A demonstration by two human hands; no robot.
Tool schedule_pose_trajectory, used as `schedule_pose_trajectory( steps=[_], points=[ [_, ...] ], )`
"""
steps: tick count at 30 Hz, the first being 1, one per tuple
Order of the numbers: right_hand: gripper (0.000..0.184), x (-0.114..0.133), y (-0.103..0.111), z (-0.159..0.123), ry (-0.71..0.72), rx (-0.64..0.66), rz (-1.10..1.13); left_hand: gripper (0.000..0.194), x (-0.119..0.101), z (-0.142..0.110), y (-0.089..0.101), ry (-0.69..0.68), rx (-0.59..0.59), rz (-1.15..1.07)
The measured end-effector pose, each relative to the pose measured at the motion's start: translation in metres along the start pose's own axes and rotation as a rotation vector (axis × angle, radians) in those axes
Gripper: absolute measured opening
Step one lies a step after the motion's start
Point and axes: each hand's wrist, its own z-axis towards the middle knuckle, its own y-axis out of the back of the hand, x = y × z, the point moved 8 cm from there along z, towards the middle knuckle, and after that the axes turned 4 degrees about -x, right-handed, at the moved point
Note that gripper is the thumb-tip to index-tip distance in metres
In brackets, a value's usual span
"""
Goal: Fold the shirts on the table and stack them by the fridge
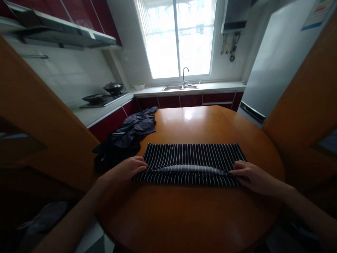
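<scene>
A black cloth garment with thin white stripes (192,153) lies folded into a wide band across the wooden table (195,211). Its front edge is turned over, and a paler inner side shows in a shallow curved gap along the middle. My left hand (131,167) pinches the fold at the left end, thumb and fingers closed on the cloth. At the opposite end my right hand (246,173) grips the same fold, some fingers partly hidden by the fabric. The garment's exact kind cannot be made out.
Dark crumpled clothes (137,126) are heaped at the table's left edge. Beyond stand a counter with a sink (181,87), a stove (104,101) with pans at the left, and a fridge (279,56) at the right. Wooden panels flank both sides.
</scene>
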Motion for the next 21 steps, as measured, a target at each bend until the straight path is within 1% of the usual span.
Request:
schedule_pose_trajectory(
  steps=[2,3,4,5,6,8,10,12,14,16,17,18,19,21],
  points=[
    [0.031,0.004,-0.002,0.010,-0.054,-0.007,0.073,0.041,-0.016,0.015,0.006,0.018,-0.116,0.005],
    [0.036,0.006,-0.005,0.017,-0.086,-0.019,0.120,0.041,-0.027,0.024,0.004,0.015,-0.165,-0.005],
    [0.041,0.007,-0.008,0.024,-0.119,-0.031,0.171,0.040,-0.039,0.033,-0.003,0.010,-0.184,-0.025],
    [0.044,0.009,-0.012,0.031,-0.146,-0.043,0.224,0.040,-0.051,0.042,-0.014,0.004,-0.170,-0.054],
    [0.047,0.011,-0.017,0.038,-0.168,-0.054,0.277,0.041,-0.062,0.051,-0.028,0.005,-0.132,-0.091],
    [0.050,0.016,-0.024,0.048,-0.204,-0.083,0.376,0.049,-0.077,0.063,-0.054,0.022,-0.064,-0.170],
    [0.052,0.022,-0.027,0.049,-0.219,-0.113,0.444,0.057,-0.085,0.066,-0.067,0.028,-0.051,-0.239],
    [0.051,0.034,-0.025,0.044,-0.169,-0.113,0.466,0.061,-0.093,0.061,-0.068,-0.034,-0.037,-0.287],
    [0.043,0.049,-0.023,0.035,-0.075,-0.069,0.447,0.058,-0.104,0.051,-0.066,-0.164,0.057,-0.318],
    [0.030,0.062,-0.021,0.028,0.002,-0.023,0.417,0.042,-0.113,0.040,-0.063,-0.267,0.161,-0.322],
    [0.025,0.065,-0.019,0.027,0.018,-0.022,0.407,0.032,-0.116,0.038,-0.061,-0.285,0.178,-0.319],
    [0.022,0.066,-0.017,0.028,0.020,-0.042,0.401,0.026,-0.118,0.038,-0.058,-0.284,0.163,-0.314],
    [0.022,0.066,-0.015,0.032,0.011,-0.084,0.397,0.025,-0.118,0.042,-0.055,-0.270,0.117,-0.304],
    [0.024,0.060,-0.012,0.045,-0.035,-0.192,0.373,0.029,-0.119,0.056,-0.050,-0.243,-0.024,-0.251]
  ],
)
